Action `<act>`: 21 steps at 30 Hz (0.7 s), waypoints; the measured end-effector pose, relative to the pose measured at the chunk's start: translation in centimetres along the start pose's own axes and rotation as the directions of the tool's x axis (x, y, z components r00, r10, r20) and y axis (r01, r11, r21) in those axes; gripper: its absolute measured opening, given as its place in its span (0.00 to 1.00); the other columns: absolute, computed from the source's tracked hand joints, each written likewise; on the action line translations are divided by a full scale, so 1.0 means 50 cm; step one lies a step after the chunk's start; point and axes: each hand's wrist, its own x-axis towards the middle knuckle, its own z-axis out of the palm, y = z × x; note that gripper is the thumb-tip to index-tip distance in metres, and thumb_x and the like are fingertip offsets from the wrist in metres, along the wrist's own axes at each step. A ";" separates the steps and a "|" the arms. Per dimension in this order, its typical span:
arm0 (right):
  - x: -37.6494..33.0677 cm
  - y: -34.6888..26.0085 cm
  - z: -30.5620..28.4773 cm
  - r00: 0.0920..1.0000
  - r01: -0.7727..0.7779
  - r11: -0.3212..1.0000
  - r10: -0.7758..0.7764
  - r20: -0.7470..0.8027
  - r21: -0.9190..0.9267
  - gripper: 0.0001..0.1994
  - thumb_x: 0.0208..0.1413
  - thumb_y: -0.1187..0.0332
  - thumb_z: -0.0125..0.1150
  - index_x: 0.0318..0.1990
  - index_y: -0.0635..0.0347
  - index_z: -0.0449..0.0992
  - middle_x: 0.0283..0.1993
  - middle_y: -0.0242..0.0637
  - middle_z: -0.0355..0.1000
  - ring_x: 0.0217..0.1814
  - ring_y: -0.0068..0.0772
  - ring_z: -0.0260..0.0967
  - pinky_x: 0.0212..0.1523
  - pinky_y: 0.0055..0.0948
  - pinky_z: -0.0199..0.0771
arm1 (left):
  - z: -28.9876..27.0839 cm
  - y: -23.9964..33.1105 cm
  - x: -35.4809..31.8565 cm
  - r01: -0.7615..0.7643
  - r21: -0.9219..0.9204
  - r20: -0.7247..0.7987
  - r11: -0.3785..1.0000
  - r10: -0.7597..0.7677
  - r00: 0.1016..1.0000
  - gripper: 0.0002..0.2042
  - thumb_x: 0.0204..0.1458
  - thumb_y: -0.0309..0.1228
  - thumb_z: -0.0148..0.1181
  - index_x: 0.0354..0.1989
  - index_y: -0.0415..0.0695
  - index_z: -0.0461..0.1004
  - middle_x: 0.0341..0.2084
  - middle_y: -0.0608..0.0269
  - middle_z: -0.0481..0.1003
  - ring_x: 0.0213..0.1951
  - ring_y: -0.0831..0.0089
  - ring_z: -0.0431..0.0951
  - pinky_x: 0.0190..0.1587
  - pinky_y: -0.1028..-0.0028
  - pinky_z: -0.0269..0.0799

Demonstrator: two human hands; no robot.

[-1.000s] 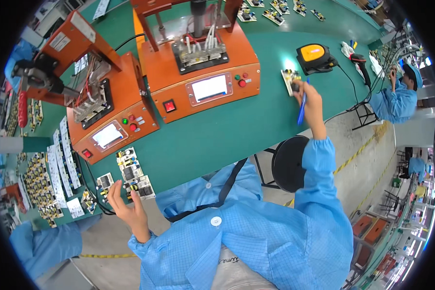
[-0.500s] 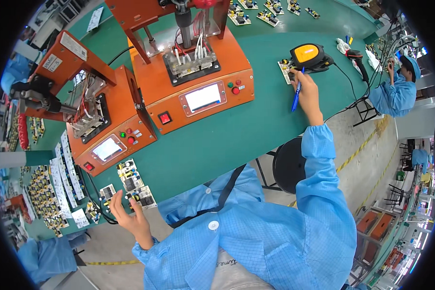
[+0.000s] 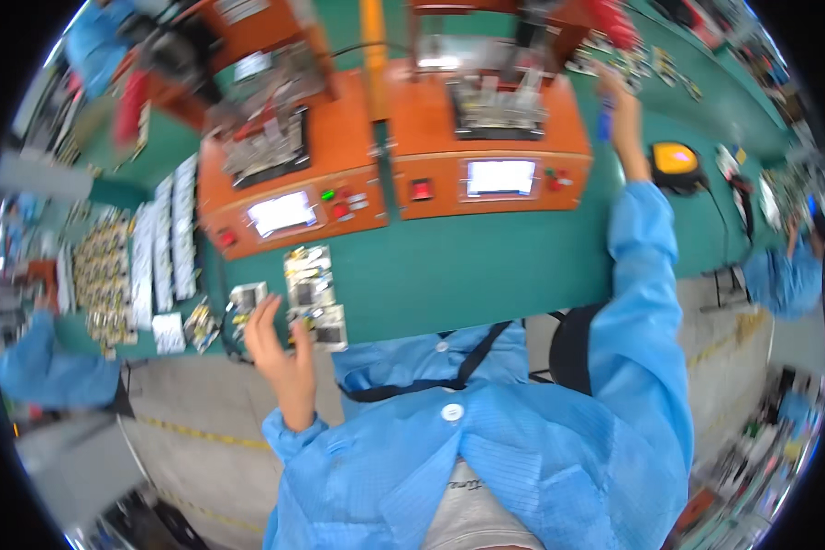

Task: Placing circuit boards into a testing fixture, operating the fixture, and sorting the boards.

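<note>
My left hand [image 3: 282, 357] is open, fingers apart, at the table's near edge. Its fingertips lie over or beside a small circuit board [image 3: 247, 295]; whether they touch is unclear. Just right of them, two more circuit boards, an upper one [image 3: 310, 275] and a lower one [image 3: 328, 330], lie end to end. Stretched far to the back right, my right hand [image 3: 621, 110] is closed around a blue pen [image 3: 605, 125]. Its fingertips are blurred beside a group of circuit boards [image 3: 651, 71]; I cannot tell if they also grip a board.
Two orange test machines with lit screens, one on the left [image 3: 362, 197] and one on the right [image 3: 486, 197], fill the table's back. A black-and-yellow scanner [image 3: 676, 167] lies right of my forearm. Rows of boards [image 3: 105, 266] and white strips [image 3: 163, 238] lie left.
The view has swung. My right hand has moved from the board beside the scanner to the boards at the back, pen still held. That board no longer shows by the scanner. My left hand remains near its boards.
</note>
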 end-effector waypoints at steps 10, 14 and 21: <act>-0.172 -0.402 -0.070 0.944 -0.186 0.973 0.216 -0.249 0.140 0.10 0.64 0.72 0.49 0.29 0.64 0.63 0.48 0.52 0.75 0.45 0.38 0.75 0.41 0.30 0.76 | 0.042 0.039 0.105 0.066 0.395 0.131 0.917 -0.127 0.983 0.40 0.37 0.46 0.71 0.55 0.33 0.61 0.34 0.50 0.73 0.38 0.53 0.75 0.41 0.59 0.65; -0.253 -0.495 -0.036 0.969 -0.145 0.962 0.185 -0.164 0.231 0.16 0.61 0.74 0.51 0.23 0.57 0.54 0.41 0.52 0.77 0.43 0.37 0.76 0.37 0.30 0.76 | 0.055 0.044 0.123 0.089 0.208 0.159 0.974 -0.124 0.979 0.43 0.33 0.37 0.74 0.57 0.31 0.57 0.31 0.48 0.74 0.32 0.52 0.77 0.34 0.60 0.72; -0.336 -0.626 0.021 0.994 0.088 0.914 -0.104 0.020 0.396 0.20 0.41 0.81 0.69 0.19 0.60 0.58 0.40 0.52 0.77 0.37 0.47 0.76 0.33 0.31 0.74 | 0.074 0.141 0.112 0.045 -0.061 0.307 0.997 -0.024 0.951 0.43 0.32 0.35 0.76 0.56 0.31 0.56 0.31 0.47 0.75 0.32 0.54 0.80 0.34 0.65 0.76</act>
